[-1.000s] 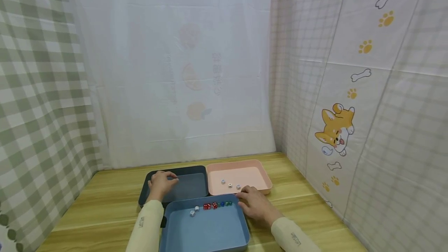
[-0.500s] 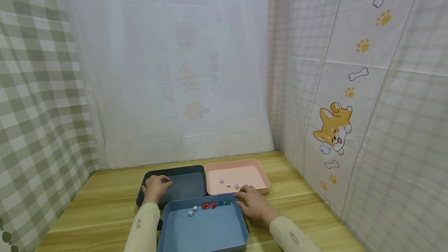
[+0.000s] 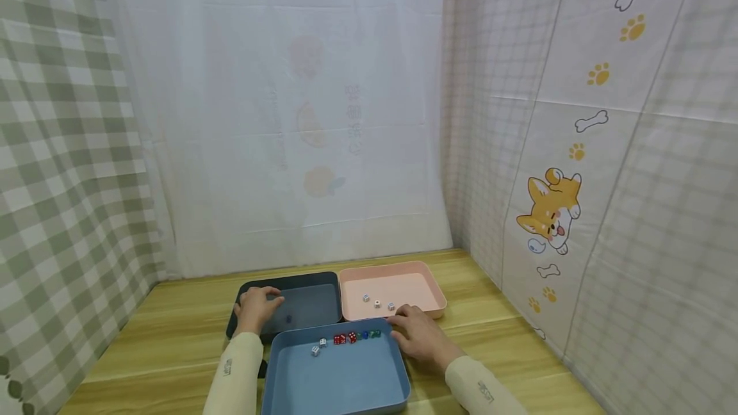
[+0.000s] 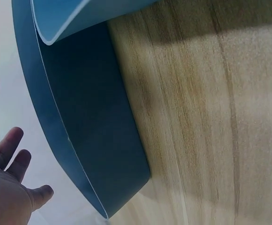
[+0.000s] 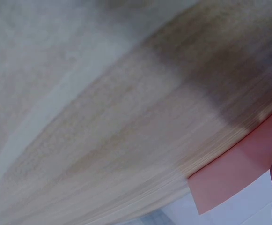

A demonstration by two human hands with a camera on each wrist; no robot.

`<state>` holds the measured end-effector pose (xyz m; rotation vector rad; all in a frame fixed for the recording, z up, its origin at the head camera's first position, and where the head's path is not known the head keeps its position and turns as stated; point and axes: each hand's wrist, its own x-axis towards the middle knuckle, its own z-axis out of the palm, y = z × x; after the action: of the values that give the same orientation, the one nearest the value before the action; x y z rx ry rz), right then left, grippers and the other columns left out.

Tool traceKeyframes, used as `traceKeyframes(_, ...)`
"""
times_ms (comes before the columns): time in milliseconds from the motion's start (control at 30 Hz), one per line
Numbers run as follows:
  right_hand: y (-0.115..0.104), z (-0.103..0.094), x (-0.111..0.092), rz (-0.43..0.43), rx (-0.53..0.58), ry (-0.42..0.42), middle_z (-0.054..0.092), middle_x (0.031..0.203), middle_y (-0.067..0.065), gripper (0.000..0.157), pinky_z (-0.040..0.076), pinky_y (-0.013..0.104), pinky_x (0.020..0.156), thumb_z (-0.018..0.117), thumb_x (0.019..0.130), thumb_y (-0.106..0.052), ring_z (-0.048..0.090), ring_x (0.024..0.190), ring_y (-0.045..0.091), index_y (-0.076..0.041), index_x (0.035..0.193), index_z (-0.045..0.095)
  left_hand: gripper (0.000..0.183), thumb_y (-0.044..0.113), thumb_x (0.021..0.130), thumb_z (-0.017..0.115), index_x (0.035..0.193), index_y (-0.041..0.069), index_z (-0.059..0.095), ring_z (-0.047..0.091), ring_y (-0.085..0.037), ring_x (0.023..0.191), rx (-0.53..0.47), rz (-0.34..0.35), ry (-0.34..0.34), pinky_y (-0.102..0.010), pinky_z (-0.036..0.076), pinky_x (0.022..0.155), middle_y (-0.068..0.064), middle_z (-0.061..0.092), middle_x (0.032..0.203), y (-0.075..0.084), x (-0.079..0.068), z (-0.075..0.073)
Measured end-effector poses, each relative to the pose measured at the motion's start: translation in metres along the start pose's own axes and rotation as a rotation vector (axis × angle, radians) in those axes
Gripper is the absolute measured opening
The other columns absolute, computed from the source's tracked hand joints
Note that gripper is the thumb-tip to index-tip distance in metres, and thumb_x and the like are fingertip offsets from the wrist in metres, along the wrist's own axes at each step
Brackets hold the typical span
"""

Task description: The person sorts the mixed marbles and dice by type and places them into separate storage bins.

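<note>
My left hand (image 3: 256, 310) hovers over the left part of the dark blue tray (image 3: 311, 323), its fingers loosely bent and apart with nothing between them. In the left wrist view the fingers (image 4: 9, 145) are spread beyond the tray's wall. A small dark die (image 3: 289, 319) shows on that tray's floor, right of the hand. My right hand (image 3: 421, 336) rests loosely at the far right corner of the lighter blue tray (image 3: 340, 380), beside the pink tray's (image 3: 434, 282) near wall. White dice (image 3: 315, 351), red dice (image 3: 340, 339) and green and blue dice (image 3: 366, 335) lie along the lighter tray's far side.
Three white dice (image 3: 377, 304) sit in the pink tray. The trays stand close together on a wood-grained table (image 3: 484, 325). A checked curtain (image 3: 75, 146) hangs at left, a white one (image 3: 369, 210) behind, and a dog-print one (image 3: 548, 210) at right.
A dark die has appeared on the floor of the dark blue tray, next to my left hand, which shifted slightly left earlier. My right hand has stayed at the tray corner.
</note>
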<state>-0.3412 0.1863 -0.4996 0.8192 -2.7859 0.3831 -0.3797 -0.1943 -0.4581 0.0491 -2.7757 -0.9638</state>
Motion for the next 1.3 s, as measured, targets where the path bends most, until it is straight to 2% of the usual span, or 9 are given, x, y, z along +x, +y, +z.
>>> traceKeyframes(267, 0.001, 0.0, 0.0, -0.007, -0.006, -0.003, 0.058, 0.118, 0.004, 0.03, 0.048, 0.043, 0.093, 0.062, 0.098, -0.026, 0.054, 0.105, 0.021, -0.013, 0.125, 0.069, 0.028, 0.021, 0.094, 0.067, 0.115, 0.003, 0.071, 0.036, -0.059, 0.123, 0.003, 0.014, -0.009, -0.076, 0.019, 0.101, -0.032, 0.051, 0.133, -0.002, -0.001, -0.002)
traceKeyframes(533, 0.001, -0.001, 0.001, -0.01, -0.009, -0.003, 0.057, 0.117, 0.004, 0.032, 0.048, 0.042, 0.093, 0.062, 0.098, -0.028, 0.053, 0.104, 0.02, -0.013, 0.125, 0.069, 0.031, 0.022, 0.093, 0.069, 0.118, 0.004, 0.07, 0.037, -0.058, 0.123, 0.043, 0.039, -0.049, -0.073, 0.027, 0.098, -0.031, 0.051, 0.133, -0.001, 0.001, -0.004)
traceKeyframes(667, 0.001, -0.002, 0.0, -0.021, -0.01, 0.0, 0.057, 0.118, 0.004, 0.032, 0.048, 0.042, 0.093, 0.062, 0.098, -0.028, 0.053, 0.104, 0.02, -0.012, 0.126, 0.069, 0.033, 0.023, 0.093, 0.071, 0.119, 0.004, 0.07, 0.037, -0.057, 0.125, 0.048, 0.057, -0.07, -0.072, 0.028, 0.098, -0.03, 0.05, 0.134, 0.002, 0.0, -0.006)
traceKeyframes(767, 0.002, -0.001, 0.0, -0.024, -0.004, 0.002, 0.057, 0.118, 0.005, 0.032, 0.048, 0.043, 0.092, 0.062, 0.098, -0.027, 0.053, 0.104, 0.021, -0.012, 0.126, 0.069, 0.033, 0.024, 0.092, 0.071, 0.119, 0.004, 0.07, 0.038, -0.055, 0.126, 0.04, 0.076, -0.059, -0.072, 0.029, 0.099, -0.03, 0.051, 0.134, 0.008, -0.002, -0.005)
traceKeyframes(1000, 0.003, 0.0, 0.0, -0.022, 0.004, 0.007, 0.058, 0.118, 0.005, 0.032, 0.048, 0.044, 0.092, 0.062, 0.098, -0.026, 0.054, 0.105, 0.021, -0.012, 0.126, 0.069, 0.032, 0.023, 0.091, 0.073, 0.116, 0.005, 0.071, 0.038, -0.053, 0.128, 0.009, 0.11, -0.011, -0.069, 0.028, 0.103, -0.03, 0.05, 0.134, 0.029, -0.012, 0.007)
traceKeyframes(1200, 0.003, 0.0, 0.0, -0.026, 0.014, 0.002, 0.058, 0.119, 0.006, 0.032, 0.048, 0.045, 0.093, 0.061, 0.098, -0.025, 0.054, 0.106, 0.023, -0.011, 0.126, 0.069, 0.029, 0.023, 0.088, 0.077, 0.111, 0.007, 0.073, 0.043, -0.05, 0.126, 0.002, 0.109, 0.041, -0.065, 0.03, 0.106, -0.028, 0.053, 0.132, 0.041, -0.032, 0.03)
traceKeyframes(1300, 0.002, 0.0, 0.0, -0.028, 0.017, 0.01, 0.058, 0.119, 0.006, 0.031, 0.048, 0.045, 0.093, 0.061, 0.098, -0.024, 0.054, 0.106, 0.023, -0.011, 0.125, 0.069, 0.027, 0.023, 0.085, 0.08, 0.106, 0.008, 0.074, 0.045, -0.048, 0.124, -0.002, 0.157, 0.083, -0.064, 0.03, 0.105, -0.026, 0.056, 0.128, 0.046, -0.043, 0.04)
